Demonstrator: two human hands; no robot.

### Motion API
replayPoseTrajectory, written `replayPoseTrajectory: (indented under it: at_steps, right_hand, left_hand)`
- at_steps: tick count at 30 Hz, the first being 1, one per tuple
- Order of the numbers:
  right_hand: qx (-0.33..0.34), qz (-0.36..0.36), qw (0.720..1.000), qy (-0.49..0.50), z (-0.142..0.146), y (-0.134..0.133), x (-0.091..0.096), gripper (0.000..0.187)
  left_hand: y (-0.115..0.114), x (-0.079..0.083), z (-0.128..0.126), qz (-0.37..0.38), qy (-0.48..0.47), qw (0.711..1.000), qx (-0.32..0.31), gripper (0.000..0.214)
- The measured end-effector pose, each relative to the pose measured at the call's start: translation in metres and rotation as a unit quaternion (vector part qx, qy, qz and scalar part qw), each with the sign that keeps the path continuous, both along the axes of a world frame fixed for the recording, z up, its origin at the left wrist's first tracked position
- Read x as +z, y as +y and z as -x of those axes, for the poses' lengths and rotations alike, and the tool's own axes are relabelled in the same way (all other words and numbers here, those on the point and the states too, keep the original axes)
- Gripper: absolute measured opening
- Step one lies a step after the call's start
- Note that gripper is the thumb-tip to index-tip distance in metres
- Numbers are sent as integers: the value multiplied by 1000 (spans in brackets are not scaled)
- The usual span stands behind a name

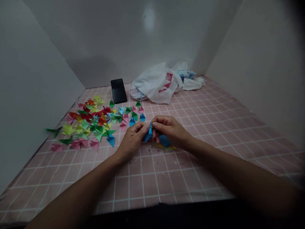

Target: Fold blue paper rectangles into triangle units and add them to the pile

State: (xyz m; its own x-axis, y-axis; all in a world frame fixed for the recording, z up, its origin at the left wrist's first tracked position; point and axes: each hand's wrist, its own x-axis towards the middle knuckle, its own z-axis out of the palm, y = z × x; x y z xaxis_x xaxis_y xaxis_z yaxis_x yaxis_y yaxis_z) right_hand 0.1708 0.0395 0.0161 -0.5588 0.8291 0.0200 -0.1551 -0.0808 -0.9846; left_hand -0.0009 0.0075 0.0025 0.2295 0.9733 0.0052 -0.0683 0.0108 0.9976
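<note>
My left hand (132, 140) and my right hand (170, 128) meet above the pink checked cloth (190, 171), both pinching a blue folded paper piece (148, 134) between fingers and thumbs. Just below my right hand lies another blue paper piece (165, 141), partly hidden by the fingers. A strip of yellow paper (166, 147) shows beneath it. To the left of my left hand spreads a loose heap of multicoloured folded paper pieces (92, 122) in red, green, yellow, pink and blue. Small paper scraps (150, 148) dot the cloth below my hands.
A black smartphone (118, 91) lies near the back wall, beside a crumpled white plastic bag (154, 83) with red print. Behind the bag sits a bundle of white and blue material (187, 74). Pale walls (40, 79) border the cloth on the left, back and right.
</note>
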Motion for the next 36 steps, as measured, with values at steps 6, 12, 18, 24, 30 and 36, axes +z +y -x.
replayPoseTrajectory:
  at_steps: [6, 12, 18, 24, 30, 36]
  right_hand:
    - [11, -2, 1000, 6, 0, 1, -1, 22]
    - [-6, -7, 1000, -25, 1, -2, 4, 17]
    - [-27, -24, 998, -57, 3, -4, 8, 16]
    - [-23, -40, 996, -73, 1, -3, 5, 25]
    - [-100, -170, 966, -164, 1, -4, 7, 26]
    - [-145, -192, 955, -172, 4, -8, 6, 26]
  left_hand:
    - [1, -1, 2, 1, 3, 1000, -12, 33]
    - [1, 1, 2, -28, 29, 999, -16, 34]
    - [1, 2, 2, -59, 62, 996, -7, 33]
    - [1, 3, 1, -32, 53, 998, -24, 33]
    - [-1, 4, -2, 35, 3, 999, -14, 30]
    - [-1, 5, -5, 43, -9, 999, -2, 24]
